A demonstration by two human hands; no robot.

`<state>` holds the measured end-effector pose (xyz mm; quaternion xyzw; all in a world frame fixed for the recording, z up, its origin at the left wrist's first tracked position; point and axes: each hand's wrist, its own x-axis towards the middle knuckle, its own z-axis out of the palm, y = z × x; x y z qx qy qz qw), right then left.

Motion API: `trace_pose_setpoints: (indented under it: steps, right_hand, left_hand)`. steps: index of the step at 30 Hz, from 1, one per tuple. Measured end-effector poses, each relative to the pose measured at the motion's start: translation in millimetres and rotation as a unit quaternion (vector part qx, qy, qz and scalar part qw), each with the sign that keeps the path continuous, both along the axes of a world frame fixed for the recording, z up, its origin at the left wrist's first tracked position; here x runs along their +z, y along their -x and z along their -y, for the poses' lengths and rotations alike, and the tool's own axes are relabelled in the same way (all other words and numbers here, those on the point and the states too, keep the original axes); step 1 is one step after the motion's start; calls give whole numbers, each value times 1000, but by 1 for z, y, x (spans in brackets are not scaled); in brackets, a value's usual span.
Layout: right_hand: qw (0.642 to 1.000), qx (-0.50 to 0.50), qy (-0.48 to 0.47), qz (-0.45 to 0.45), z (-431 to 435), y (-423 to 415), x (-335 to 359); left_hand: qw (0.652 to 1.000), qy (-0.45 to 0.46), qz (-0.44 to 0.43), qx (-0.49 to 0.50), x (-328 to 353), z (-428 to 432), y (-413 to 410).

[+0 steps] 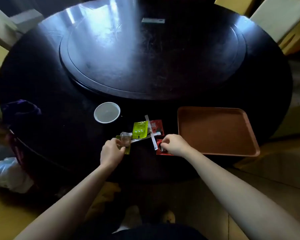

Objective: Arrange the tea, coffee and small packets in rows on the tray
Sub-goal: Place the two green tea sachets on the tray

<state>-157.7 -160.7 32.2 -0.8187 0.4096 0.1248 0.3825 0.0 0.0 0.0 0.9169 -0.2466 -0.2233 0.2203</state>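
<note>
Right hand fingers curled, pinching red packet on tabletop; hand hides most of packet. Left hand fingers grip small clear cup over green packet. Brown tray right, bare. Print unreadable.

Red packet print (half-covered) unreadable under right hand.

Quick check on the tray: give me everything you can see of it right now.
The tray is a reddish-brown rectangle with rounded corners and a low raised rim; it looks like matte plastic. It lies flat on the dark round table, near the edge, right of the packet pile. Nothing is in it. The right hand rests on a red packet just left of its near corner, apparently not touching the tray.
</note>
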Motion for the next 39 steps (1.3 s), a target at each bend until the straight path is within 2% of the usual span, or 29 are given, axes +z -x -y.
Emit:
trace_pose_setpoints:
  steps: [3, 8, 18, 26, 29, 33, 39]
  right_hand:
    - [999, -32, 19, 25, 5, -30, -3]
    - [997, -65, 35, 22, 4, -71, -15]
    - [977, -211, 34, 12, -13, -103, -37]
    - [961, -255, 10, 110, -14, -93, -40]
    - [950, -273, 5, 149, -13, -82, -32]
    - [937, -285, 7, 199, -13, -69, -26]
    - [922, -238, 85, 292, -32, -45, 3]
  left_hand:
    - [999, -10, -10, 50, -2, 1, -11]
    - [996, -25, -55, 61, -10, 4, -17]
    - [993, -4, -82, 82, -16, 7, -27]
    - [989, 23, -125, 69, -10, 6, -28]
    - [972, 78, -182, 126, -8, -3, -35]
    - [927, 164, -279, 191, 0, -18, -42]
    - [860, 281, -388, 178, 32, -18, -23]
